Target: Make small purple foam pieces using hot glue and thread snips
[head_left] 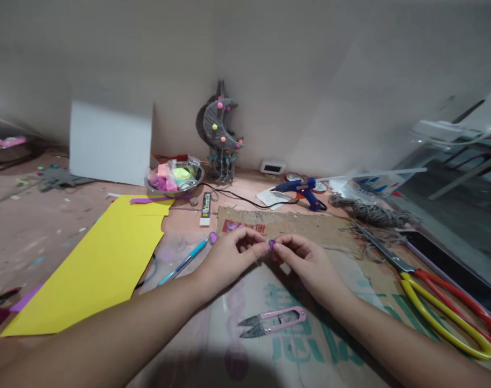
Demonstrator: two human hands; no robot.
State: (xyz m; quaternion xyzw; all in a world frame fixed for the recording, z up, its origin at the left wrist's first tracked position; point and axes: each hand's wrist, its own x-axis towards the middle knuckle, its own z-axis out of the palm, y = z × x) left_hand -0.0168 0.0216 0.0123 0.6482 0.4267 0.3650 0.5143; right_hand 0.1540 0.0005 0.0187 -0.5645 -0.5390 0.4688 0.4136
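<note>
Between my two hands, above the cardboard sheet, is a small purple piece; its exact kind is too small to make out. My left hand pinches it from the left with thumb and forefinger. From the other side, the thumb and fingers of my right hand close on the same piece. Nearer to me lie pink-handled thread snips, blades pointing left. A blue pen rests just left of my left hand, with a small purple cutout at its upper end.
Yellow paper lies left. Behind are a bowl of bagged clay, a grey moon ornament, and a blue glue gun with its cord. Large scissors, grey yarn and a phone are at right.
</note>
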